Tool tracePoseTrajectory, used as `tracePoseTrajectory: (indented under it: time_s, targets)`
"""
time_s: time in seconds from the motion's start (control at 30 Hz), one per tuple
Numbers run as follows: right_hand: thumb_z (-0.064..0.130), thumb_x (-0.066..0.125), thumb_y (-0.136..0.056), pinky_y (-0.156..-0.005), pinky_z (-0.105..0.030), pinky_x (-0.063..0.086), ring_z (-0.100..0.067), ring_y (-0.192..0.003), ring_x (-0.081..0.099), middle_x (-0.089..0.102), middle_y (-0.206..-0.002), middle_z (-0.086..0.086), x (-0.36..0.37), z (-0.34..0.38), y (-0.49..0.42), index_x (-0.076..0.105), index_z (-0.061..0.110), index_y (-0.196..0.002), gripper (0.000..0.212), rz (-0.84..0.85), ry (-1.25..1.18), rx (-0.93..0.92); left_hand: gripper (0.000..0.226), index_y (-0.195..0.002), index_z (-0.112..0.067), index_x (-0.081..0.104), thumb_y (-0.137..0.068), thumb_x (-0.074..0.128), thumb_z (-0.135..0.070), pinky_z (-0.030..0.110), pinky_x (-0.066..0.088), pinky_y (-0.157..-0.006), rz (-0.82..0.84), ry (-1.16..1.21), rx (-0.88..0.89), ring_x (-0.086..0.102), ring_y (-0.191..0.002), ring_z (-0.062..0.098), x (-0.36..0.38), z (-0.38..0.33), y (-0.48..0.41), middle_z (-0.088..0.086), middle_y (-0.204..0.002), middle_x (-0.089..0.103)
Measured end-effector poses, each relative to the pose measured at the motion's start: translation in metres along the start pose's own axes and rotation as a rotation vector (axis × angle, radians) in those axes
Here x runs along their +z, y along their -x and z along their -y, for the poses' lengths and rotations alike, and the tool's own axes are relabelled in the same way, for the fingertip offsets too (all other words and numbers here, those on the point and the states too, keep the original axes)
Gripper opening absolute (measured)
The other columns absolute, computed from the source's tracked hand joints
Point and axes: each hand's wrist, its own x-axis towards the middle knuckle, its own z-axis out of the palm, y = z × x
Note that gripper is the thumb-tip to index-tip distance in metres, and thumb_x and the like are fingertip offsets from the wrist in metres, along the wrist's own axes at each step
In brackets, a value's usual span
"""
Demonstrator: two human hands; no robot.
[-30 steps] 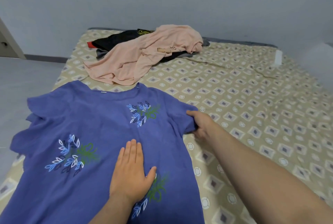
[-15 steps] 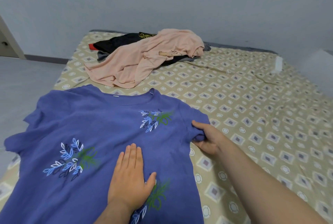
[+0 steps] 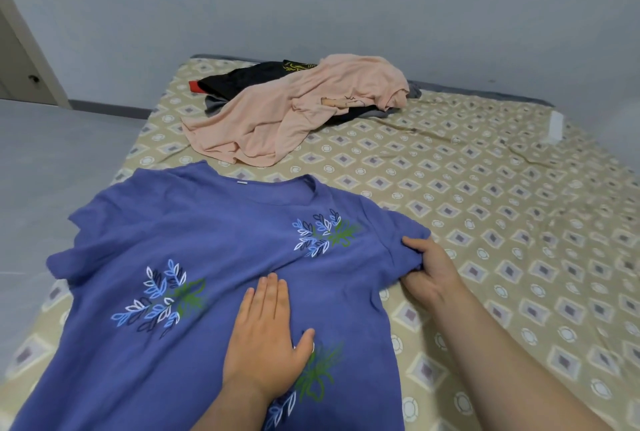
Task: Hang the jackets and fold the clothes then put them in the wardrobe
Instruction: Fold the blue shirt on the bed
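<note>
A blue T-shirt (image 3: pixel 214 257) with leaf prints lies spread face up on the near left part of the bed (image 3: pixel 485 205). My left hand (image 3: pixel 266 337) rests flat on its lower middle, fingers together, holding nothing. At the shirt's right side my right hand (image 3: pixel 429 271) pinches the edge of the right sleeve, thumb on top and fingers underneath. The shirt's left sleeve hangs bunched over the bed's left edge.
A heap of clothes sits at the far end of the bed: a peach garment (image 3: pixel 298 115) on top of black (image 3: pixel 249 80) and grey ones. A small white object (image 3: pixel 556 125) lies at the far right. Grey floor (image 3: pixel 52 160) is left of the bed; a wall stands behind.
My right hand has closed on the right sleeve and drawn it slightly toward me. The view has tilted, so the shirt and clothes heap sit lower in frame. My left hand stays pressed flat.
</note>
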Motion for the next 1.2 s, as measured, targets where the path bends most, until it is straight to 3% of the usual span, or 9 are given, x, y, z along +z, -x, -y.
tracePoseTrajectory:
  time_s: [0.13, 0.27, 0.4, 0.47, 0.67, 0.83, 0.97, 1.1, 1.2]
  targets:
    - [-0.016, 0.046, -0.081, -0.092, -0.055, 0.054, -0.039, -0.104, 0.068, 0.068, -0.117, -0.019, 0.018, -0.006, -0.001, 0.052, 0.016, -0.130, 0.058, -0.052, 0.128, -0.160, 0.084, -0.132, 0.003, 0.060, -0.076, 0.046, -0.058, 0.042, 0.021, -0.111, 0.032, 0.033, 0.020, 0.055, -0.129, 0.033, -0.005, -0.002, 0.011, 0.020, -0.139, 0.056]
    - [0.000, 0.050, -0.070, -0.057, -0.029, 0.045, -0.025, -0.071, 0.057, 0.059, -0.087, -0.011, 0.054, -0.009, 0.006, 0.055, 0.025, -0.105, 0.044, -0.070, 0.675, -0.402, 0.079, -0.126, -0.001, 0.066, -0.076, 0.047, -0.059, 0.038, 0.017, -0.111, 0.065, 0.081, 0.061, 0.059, -0.124, 0.029, -0.011, 0.001, 0.032, 0.014, -0.135, 0.061]
    - [0.017, 0.058, -0.087, -0.105, -0.041, 0.042, -0.037, -0.136, 0.042, 0.029, -0.159, -0.011, 0.077, -0.056, 0.008, 0.032, 0.023, -0.154, 0.072, 0.127, 1.647, -0.495, 0.067, -0.132, -0.014, 0.064, -0.082, 0.046, -0.056, 0.030, 0.020, -0.116, 0.168, 0.166, 0.064, 0.052, -0.133, 0.016, -0.034, -0.001, 0.030, 0.003, -0.144, 0.054]
    - [0.023, 0.054, -0.089, -0.106, -0.044, 0.038, -0.040, -0.137, 0.037, 0.008, -0.167, -0.010, 0.090, -0.086, 0.021, 0.032, 0.025, -0.154, 0.068, 0.064, 1.981, -0.648, 0.047, -0.132, -0.020, 0.062, -0.091, 0.053, -0.040, 0.024, 0.025, -0.113, 0.090, 0.445, -0.048, 0.047, -0.135, 0.016, -0.043, 0.016, 0.019, -0.003, -0.144, 0.054]
    - [0.010, 0.073, -0.061, -0.065, -0.037, 0.044, -0.035, -0.076, 0.058, 0.067, -0.119, -0.019, 0.146, -0.162, 0.059, 0.069, 0.008, -0.089, 0.028, 0.074, 2.093, -1.111, 0.024, -0.104, -0.008, 0.068, -0.080, 0.067, -0.010, 0.031, 0.043, -0.085, -0.401, 0.607, -0.673, 0.059, -0.097, 0.027, -0.107, 0.160, -0.005, 0.004, -0.102, 0.065]
    - [0.022, 0.052, -0.082, -0.074, -0.038, 0.029, -0.031, -0.097, 0.047, 0.054, -0.118, -0.009, 0.166, -0.171, 0.051, 0.057, 0.017, -0.103, 0.022, -0.135, 2.203, -0.862, 0.035, -0.105, -0.002, 0.061, -0.080, 0.072, -0.024, 0.041, 0.045, -0.084, -0.237, 0.536, -0.817, 0.058, -0.107, 0.041, -0.107, 0.237, -0.004, 0.023, -0.113, 0.064]
    - [0.019, 0.079, -0.070, -0.069, -0.044, 0.046, -0.040, -0.082, 0.059, 0.060, -0.130, -0.024, 0.143, -0.176, 0.056, 0.070, 0.006, -0.110, 0.043, -0.067, 2.099, -0.993, 0.042, -0.113, -0.002, 0.063, -0.086, 0.071, -0.034, 0.036, 0.046, -0.078, -0.190, 0.841, -0.837, 0.063, -0.106, 0.033, -0.099, 0.256, -0.020, 0.014, -0.111, 0.068]
    - [0.027, 0.066, -0.083, -0.088, -0.054, 0.047, -0.041, -0.114, 0.053, 0.048, -0.148, -0.020, 0.093, -0.158, 0.051, 0.060, 0.014, -0.135, 0.054, -0.170, 2.055, -1.049, 0.016, -0.087, -0.012, 0.072, -0.084, 0.071, -0.028, 0.033, 0.049, -0.070, -0.142, 0.967, -0.757, 0.068, -0.088, 0.027, -0.095, 0.261, -0.039, 0.008, -0.089, 0.073]
    - [0.045, 0.042, -0.100, -0.112, -0.051, 0.030, -0.036, -0.140, 0.032, 0.028, -0.162, -0.009, 0.060, -0.137, 0.050, 0.042, 0.030, -0.150, 0.053, -0.276, 2.179, -0.700, 0.021, -0.078, -0.010, 0.067, -0.071, 0.070, -0.029, 0.032, 0.045, -0.061, -0.175, 0.946, -0.767, 0.063, -0.073, 0.026, -0.090, 0.261, -0.044, 0.009, -0.079, 0.071]
